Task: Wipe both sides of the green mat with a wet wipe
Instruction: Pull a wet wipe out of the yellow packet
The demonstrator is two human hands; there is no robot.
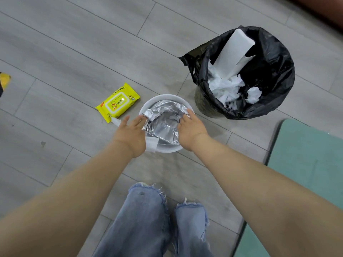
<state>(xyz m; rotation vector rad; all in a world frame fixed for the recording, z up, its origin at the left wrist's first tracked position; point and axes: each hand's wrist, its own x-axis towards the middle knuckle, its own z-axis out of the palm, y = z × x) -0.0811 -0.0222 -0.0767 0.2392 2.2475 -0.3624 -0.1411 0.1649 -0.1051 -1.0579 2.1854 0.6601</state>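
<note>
The green mat (304, 164) lies flat on the floor at the right edge, partly out of frame. My left hand (131, 134) reaches over the left rim of a small white bin (167, 149). Its fingertips touch the bin's silver liner (163, 127). A white wet wipe (152, 144) sticks out from under the thumb side of that palm; the thumb is hidden. My right hand (191, 129) is at the bin's right rim, fingers curled over the liner's edge. A yellow pack of wet wipes (117, 102) lies left of the bin with a wipe poking out.
A taller bin with a black bag (274, 75) stands behind the white one, holding crumpled white tissues and a white sheet. My legs in frayed jeans (148, 225) stand below the small bin. Grey plank floor surrounds everything.
</note>
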